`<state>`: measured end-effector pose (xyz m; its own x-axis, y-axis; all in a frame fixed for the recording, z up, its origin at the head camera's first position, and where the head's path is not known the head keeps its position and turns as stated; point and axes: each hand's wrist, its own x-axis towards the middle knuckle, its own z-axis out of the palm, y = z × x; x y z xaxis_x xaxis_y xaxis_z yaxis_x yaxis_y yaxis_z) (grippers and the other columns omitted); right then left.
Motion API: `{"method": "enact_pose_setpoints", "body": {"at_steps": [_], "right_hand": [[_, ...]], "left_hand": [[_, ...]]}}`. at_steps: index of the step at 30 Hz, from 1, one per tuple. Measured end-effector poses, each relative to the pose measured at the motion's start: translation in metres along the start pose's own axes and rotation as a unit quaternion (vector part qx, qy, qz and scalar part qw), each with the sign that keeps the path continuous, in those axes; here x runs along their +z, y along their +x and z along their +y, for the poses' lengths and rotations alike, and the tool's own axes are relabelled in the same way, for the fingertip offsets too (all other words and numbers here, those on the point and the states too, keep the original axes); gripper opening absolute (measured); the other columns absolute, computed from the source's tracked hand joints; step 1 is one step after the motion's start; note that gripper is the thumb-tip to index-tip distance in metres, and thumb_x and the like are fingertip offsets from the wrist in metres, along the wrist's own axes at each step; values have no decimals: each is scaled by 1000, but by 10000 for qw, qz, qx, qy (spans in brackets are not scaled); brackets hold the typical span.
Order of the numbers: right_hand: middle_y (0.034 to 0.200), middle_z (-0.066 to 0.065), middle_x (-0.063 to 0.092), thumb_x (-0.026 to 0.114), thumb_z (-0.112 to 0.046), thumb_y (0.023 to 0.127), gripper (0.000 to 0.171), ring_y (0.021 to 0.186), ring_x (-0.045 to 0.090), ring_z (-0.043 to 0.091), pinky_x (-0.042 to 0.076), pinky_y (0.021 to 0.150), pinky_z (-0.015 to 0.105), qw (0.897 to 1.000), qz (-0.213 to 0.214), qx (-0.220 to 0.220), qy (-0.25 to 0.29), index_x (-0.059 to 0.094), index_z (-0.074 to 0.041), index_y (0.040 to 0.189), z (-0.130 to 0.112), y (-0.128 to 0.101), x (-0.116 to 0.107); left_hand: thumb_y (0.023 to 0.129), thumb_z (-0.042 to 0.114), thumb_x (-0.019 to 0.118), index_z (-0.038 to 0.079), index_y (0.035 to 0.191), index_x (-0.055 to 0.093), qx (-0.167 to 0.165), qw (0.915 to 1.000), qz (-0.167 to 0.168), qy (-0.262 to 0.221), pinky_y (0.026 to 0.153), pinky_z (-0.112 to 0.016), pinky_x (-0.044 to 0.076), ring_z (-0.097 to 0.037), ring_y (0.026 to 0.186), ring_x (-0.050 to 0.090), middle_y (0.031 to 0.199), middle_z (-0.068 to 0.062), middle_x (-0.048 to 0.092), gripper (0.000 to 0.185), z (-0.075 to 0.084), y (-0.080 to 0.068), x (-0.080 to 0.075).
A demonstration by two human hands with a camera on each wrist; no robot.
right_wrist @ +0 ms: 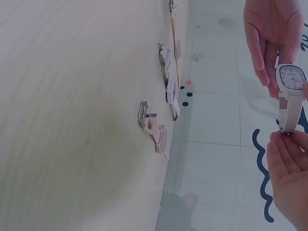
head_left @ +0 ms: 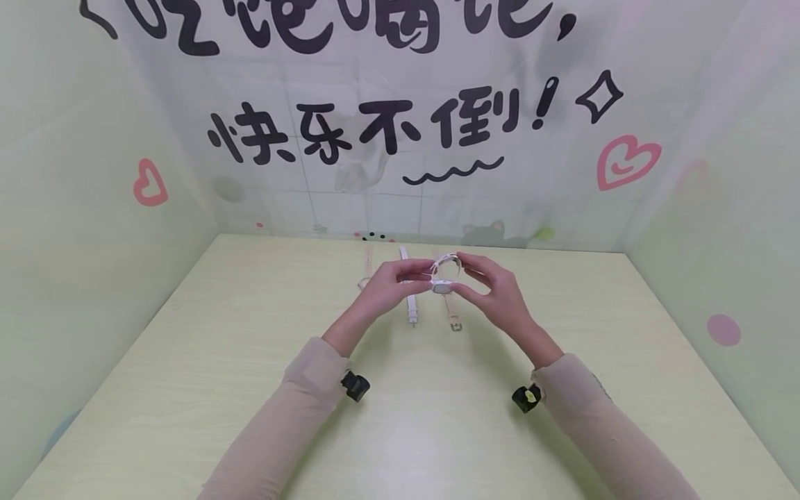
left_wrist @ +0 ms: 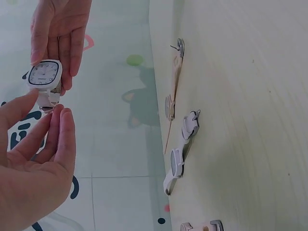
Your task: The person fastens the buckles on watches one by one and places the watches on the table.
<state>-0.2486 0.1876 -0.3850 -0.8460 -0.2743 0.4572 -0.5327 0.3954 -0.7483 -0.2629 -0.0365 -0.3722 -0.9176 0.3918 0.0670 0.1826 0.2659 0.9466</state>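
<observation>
White watch pinched between left hand, right hand.

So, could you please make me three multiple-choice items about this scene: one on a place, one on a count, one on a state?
1. Where is the white square-faced watch?
A. flat on the table
B. in the air between both hands
C. worn on a wrist

2. How many watches lie on the table?
A. one
B. five
C. three

3. How do the lying watches' straps look?
A. opened and stretched out
B. closed in loops
C. knotted together

Answers:
1 B: the left hand and right hand pinch the white square-faced watch above the table.
2 C: the left wrist view shows three lying watches.
3 A: each strap lies out straight.
</observation>
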Motion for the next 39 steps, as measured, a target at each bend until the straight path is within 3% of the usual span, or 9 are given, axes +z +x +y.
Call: {"method": "enact_pose_setpoints", "body": {"at_steps": [11, 39], "right_hand": [[135, 20, 62, 78, -5, 84, 55, 125, 61, 34, 50, 104, 32, 9999, -97, 26, -81, 58, 1, 135, 4, 2, -14], [134, 22, 63, 77, -7, 85, 54, 122, 62, 38, 50, 102, 33, 9993, -208, 213, -241, 58, 3, 135, 19, 2, -26]], "left_hand": [[93, 14, 70, 9, 135, 61, 146, 9994, 96, 289, 101, -36, 55, -26, 120, 65, 131, -13, 67, 44, 1, 12, 7], [91, 16, 73, 12, 133, 63, -39, 9978, 89, 656, 101, -36, 54, -22, 116, 65, 127, -8, 69, 43, 0, 31, 20]]}}
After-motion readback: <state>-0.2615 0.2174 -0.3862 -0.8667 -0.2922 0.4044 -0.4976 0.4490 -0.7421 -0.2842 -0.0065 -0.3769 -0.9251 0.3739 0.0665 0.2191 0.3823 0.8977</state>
